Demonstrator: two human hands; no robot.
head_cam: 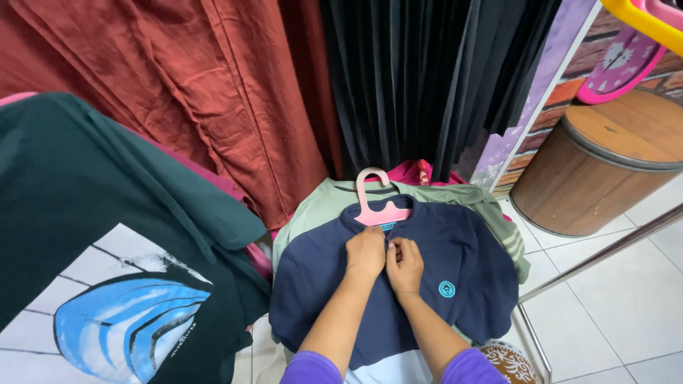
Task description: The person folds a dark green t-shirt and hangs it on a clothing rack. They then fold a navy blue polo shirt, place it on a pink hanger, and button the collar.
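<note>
A navy blue shirt [469, 284] with a small teal round badge on the chest lies flat on a pile of clothes, on a pink plastic hanger [377, 208] whose hook points away from me. My left hand [365, 254] and my right hand [405, 264] rest side by side on the shirt's front just below the collar. The fingers of both pinch the fabric at the placket. Purple sleeves cover my upper arms. Under the navy shirt lies a pale green garment [320, 206], with a bit of magenta cloth [413, 172] behind it.
A dark green shirt [92, 213] with a blue and white print hangs close at the left. Rust-red curtain [178, 85] and black curtain [427, 78] hang behind. A round wooden drum [605, 163] stands at right on white floor tiles, with a metal rack bar [605, 249] in front.
</note>
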